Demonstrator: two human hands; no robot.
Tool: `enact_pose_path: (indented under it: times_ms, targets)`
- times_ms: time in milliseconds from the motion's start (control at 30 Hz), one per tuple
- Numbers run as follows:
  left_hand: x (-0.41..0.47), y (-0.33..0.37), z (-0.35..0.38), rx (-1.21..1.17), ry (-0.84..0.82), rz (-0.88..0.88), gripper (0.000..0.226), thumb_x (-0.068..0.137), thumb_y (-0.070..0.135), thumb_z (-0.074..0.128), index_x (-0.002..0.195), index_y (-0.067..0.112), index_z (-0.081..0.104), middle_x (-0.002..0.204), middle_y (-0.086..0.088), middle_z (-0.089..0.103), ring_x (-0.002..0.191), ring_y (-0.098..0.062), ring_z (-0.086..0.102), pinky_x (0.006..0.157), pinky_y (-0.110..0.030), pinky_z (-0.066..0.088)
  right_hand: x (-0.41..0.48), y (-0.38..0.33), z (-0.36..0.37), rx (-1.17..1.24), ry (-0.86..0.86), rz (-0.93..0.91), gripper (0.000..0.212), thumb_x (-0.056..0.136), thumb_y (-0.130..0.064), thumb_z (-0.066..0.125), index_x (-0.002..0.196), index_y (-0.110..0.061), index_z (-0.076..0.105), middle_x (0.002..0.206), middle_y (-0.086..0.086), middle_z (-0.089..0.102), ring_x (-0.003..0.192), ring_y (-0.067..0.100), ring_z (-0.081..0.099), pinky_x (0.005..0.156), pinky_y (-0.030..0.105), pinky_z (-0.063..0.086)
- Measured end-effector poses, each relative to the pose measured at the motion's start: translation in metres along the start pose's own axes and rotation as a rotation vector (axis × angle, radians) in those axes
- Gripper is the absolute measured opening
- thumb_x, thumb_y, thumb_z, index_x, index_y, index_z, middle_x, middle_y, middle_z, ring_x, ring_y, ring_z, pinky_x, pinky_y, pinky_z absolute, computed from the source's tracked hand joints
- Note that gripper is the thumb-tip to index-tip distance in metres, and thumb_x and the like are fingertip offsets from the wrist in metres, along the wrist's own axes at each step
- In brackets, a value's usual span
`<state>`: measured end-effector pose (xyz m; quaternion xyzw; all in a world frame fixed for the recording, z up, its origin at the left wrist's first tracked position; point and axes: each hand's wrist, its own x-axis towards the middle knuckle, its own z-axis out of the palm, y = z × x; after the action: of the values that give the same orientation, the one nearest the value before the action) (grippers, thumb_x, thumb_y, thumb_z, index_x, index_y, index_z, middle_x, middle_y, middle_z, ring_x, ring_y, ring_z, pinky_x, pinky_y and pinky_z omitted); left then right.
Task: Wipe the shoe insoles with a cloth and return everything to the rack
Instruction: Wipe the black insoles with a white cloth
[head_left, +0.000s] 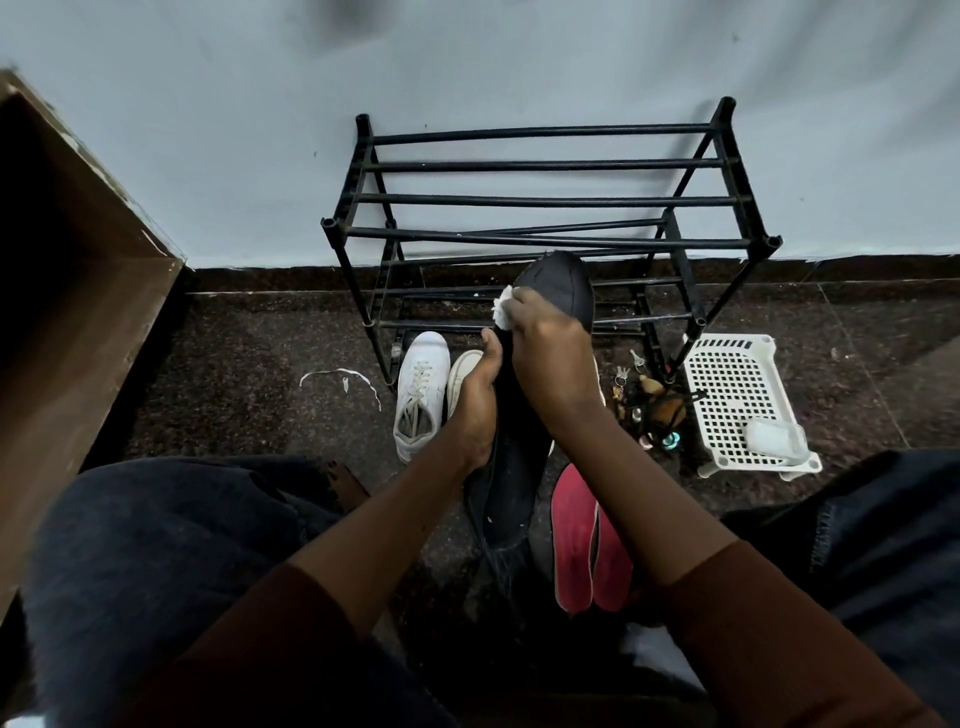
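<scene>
Wiping is in hand. The left hand (480, 400) has its grip clasped round a black insole (563, 283), raised before the rack (540, 200). The right hand (550, 358) pinches a white cloth (503, 312) against its toe end. Next, probably, come strokes toward the heel. 2 red insoles (574, 530) lie on the floor.

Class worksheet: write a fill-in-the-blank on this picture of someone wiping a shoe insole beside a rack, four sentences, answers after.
1. The right hand rubs a crumpled white cloth on a long flat insole coloured ____.
2. The left hand grips that insole while two ____ insoles lie nearby.
3. The white lace-up sneakers stand on the ____, not on the black metal rack.
4. The white perforated plastic basket sits to the rack's ____.
Answers: black; red; floor; right.
</scene>
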<state>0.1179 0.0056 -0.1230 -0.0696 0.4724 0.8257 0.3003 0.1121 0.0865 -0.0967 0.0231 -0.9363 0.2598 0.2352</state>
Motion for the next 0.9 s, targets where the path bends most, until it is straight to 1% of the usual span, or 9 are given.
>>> enact_pose_path:
  times_ms: [67, 200, 267, 433, 567, 633, 733, 833, 900]
  targets:
    - [-0.001, 0.001, 0.000, -0.017, -0.004, -0.031, 0.064, 0.098, 0.053, 0.020, 0.125, 0.008, 0.055, 0.104, -0.007, 0.070, 0.094, -0.015, 0.067, 0.085, -0.026, 0.053, 0.001, 0.007, -0.006, -0.083, 0.007, 0.039, 0.023, 0.083, -0.004, 0.045, 0.092, 0.001, 0.065, 0.112, 0.012, 0.063, 0.079, 0.036, 0.065, 0.056, 0.034, 0.049]
    - [0.002, 0.002, 0.001, -0.037, -0.005, -0.034, 0.073, 0.096, 0.060, 0.018, 0.102, 0.012, 0.072, 0.094, -0.008, 0.073, 0.081, -0.019, 0.070, 0.071, -0.028, 0.057, 0.007, 0.021, -0.016, -0.210, 0.000, 0.395, 0.021, 0.087, 0.005, 0.041, 0.095, 0.002, 0.061, 0.109, 0.014, 0.058, 0.086, 0.037, 0.060, 0.061, 0.031, 0.031]
    - [0.002, 0.002, 0.000, -0.026, 0.009, -0.040, 0.071, 0.095, 0.060, 0.019, 0.107, 0.012, 0.069, 0.098, -0.008, 0.072, 0.085, -0.019, 0.070, 0.075, -0.029, 0.057, 0.009, 0.021, -0.016, -0.194, 0.014, 0.444, 0.021, 0.085, 0.007, 0.041, 0.090, 0.002, 0.061, 0.105, 0.014, 0.059, 0.085, 0.036, 0.060, 0.061, 0.030, 0.029]
    - [-0.001, 0.003, 0.003, 0.009, 0.011, -0.012, 0.062, 0.098, 0.054, 0.021, 0.124, 0.010, 0.057, 0.101, -0.005, 0.071, 0.093, -0.015, 0.068, 0.087, -0.027, 0.052, 0.005, 0.001, -0.004, 0.001, 0.115, 0.272, 0.021, 0.079, -0.003, 0.040, 0.076, 0.001, 0.059, 0.091, 0.016, 0.063, 0.071, 0.036, 0.059, 0.055, 0.034, 0.034]
    - [-0.004, 0.006, 0.009, -0.030, 0.050, 0.049, 0.077, 0.082, 0.058, 0.049, 0.138, 0.005, 0.043, 0.138, -0.019, 0.050, 0.132, -0.029, 0.043, 0.115, -0.052, 0.024, -0.011, -0.013, 0.006, 0.062, 0.024, 0.043, 0.017, 0.086, -0.017, 0.052, 0.079, -0.005, 0.062, 0.096, 0.007, 0.064, 0.073, 0.026, 0.062, 0.053, 0.026, 0.036]
    - [-0.005, 0.005, 0.009, -0.012, 0.110, 0.063, 0.065, 0.094, 0.051, 0.036, 0.139, 0.003, 0.041, 0.142, -0.017, 0.046, 0.135, -0.026, 0.038, 0.116, -0.047, 0.023, -0.015, -0.008, 0.007, 0.004, -0.026, -0.023, 0.019, 0.087, -0.021, 0.052, 0.088, -0.007, 0.065, 0.104, 0.006, 0.064, 0.078, 0.026, 0.064, 0.052, 0.028, 0.042]
    - [-0.005, 0.006, 0.006, 0.019, 0.089, 0.051, 0.065, 0.100, 0.049, 0.018, 0.136, 0.002, 0.045, 0.133, -0.016, 0.054, 0.122, -0.022, 0.053, 0.105, -0.032, 0.041, -0.011, 0.004, 0.000, -0.112, -0.048, 0.048, 0.018, 0.089, -0.013, 0.051, 0.099, -0.006, 0.064, 0.115, 0.009, 0.060, 0.084, 0.032, 0.064, 0.054, 0.032, 0.044]
    - [-0.003, 0.007, 0.003, 0.048, 0.053, 0.084, 0.062, 0.102, 0.046, 0.015, 0.111, 0.006, 0.060, 0.094, -0.006, 0.074, 0.087, -0.015, 0.070, 0.081, -0.027, 0.054, -0.004, 0.014, -0.011, -0.265, -0.047, 0.319, 0.024, 0.092, -0.002, 0.042, 0.107, -0.004, 0.061, 0.123, 0.009, 0.054, 0.091, 0.033, 0.061, 0.060, 0.031, 0.034]
    - [-0.001, 0.007, 0.001, 0.051, 0.021, 0.110, 0.060, 0.103, 0.043, 0.014, 0.103, 0.006, 0.061, 0.082, -0.003, 0.074, 0.076, -0.013, 0.071, 0.073, -0.024, 0.056, -0.002, 0.015, -0.012, -0.280, -0.038, 0.410, 0.025, 0.089, 0.003, 0.040, 0.102, -0.002, 0.061, 0.121, 0.010, 0.055, 0.091, 0.034, 0.059, 0.062, 0.030, 0.027]
